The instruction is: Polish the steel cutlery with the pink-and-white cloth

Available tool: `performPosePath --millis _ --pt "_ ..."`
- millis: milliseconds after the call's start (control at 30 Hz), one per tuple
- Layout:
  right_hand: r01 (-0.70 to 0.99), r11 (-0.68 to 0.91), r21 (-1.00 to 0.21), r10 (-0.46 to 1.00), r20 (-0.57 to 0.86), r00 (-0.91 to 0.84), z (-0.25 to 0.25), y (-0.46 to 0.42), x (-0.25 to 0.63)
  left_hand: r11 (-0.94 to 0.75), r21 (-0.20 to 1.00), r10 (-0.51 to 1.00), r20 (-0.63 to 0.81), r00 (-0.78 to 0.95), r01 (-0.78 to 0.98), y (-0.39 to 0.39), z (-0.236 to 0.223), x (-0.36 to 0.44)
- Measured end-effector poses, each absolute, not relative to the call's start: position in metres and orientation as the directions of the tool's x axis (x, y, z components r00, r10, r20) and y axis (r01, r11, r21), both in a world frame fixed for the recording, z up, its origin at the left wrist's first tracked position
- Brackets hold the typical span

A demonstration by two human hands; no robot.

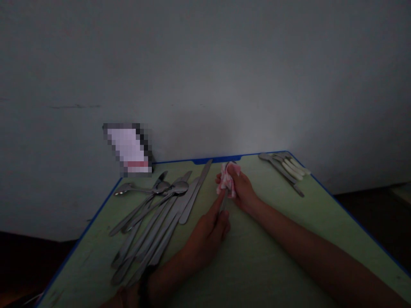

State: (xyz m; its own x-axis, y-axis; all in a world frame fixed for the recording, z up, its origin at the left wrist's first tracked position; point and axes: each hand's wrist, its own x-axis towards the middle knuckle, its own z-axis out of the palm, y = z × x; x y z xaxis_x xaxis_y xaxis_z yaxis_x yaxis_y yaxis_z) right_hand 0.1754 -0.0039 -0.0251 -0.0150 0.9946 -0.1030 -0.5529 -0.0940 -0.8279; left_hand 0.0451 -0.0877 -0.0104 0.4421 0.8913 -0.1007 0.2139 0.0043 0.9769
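My left hand (208,231) is closed around the handle of a metal piece of cutlery (224,202), which points away from me. My right hand (242,188) grips a crumpled pink-and-white cloth (228,179) wrapped about the far part of that piece. The cloth hides most of its head, so I cannot tell whether it is a spoon or another kind. To the left of my hands lies a loose pile of metal cutlery, with table knives (195,192) and spoons (179,187) overlapping one another.
At the far right of the green, blue-edged table (272,265) lie a metal spoon (279,166) and several white-handled utensils (295,168). A pixelated slanted object (128,147) stands at the back left. A grey wall (205,77) rises behind the table.
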Motion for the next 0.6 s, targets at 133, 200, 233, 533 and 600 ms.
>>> performPosePath --millis 133,200,233,533,600 --pt "-0.660 -0.075 -0.748 0.992 -0.121 0.024 -0.027 0.002 0.180 -0.002 0.960 0.884 -0.129 0.449 0.280 -0.089 -0.005 0.047" --pt "-0.682 -0.079 -0.727 0.990 -0.135 0.029 -0.028 0.005 0.181 -0.027 0.941 0.876 -0.140 0.462 0.336 -0.089 -0.002 0.046" --pt "-0.684 -0.074 -0.725 0.990 -0.138 0.039 -0.029 0.006 0.182 -0.038 0.934 0.873 -0.142 0.467 0.355 -0.089 -0.001 0.045" --pt "-0.618 0.006 -0.786 0.991 -0.076 0.107 -0.026 0.007 0.184 -0.055 0.939 0.835 -0.143 0.532 0.340 -0.092 -0.002 0.042" --pt "-0.602 -0.010 -0.798 0.992 -0.086 0.097 -0.025 0.005 0.184 -0.023 0.954 0.840 -0.144 0.524 0.298 -0.090 -0.004 0.041"
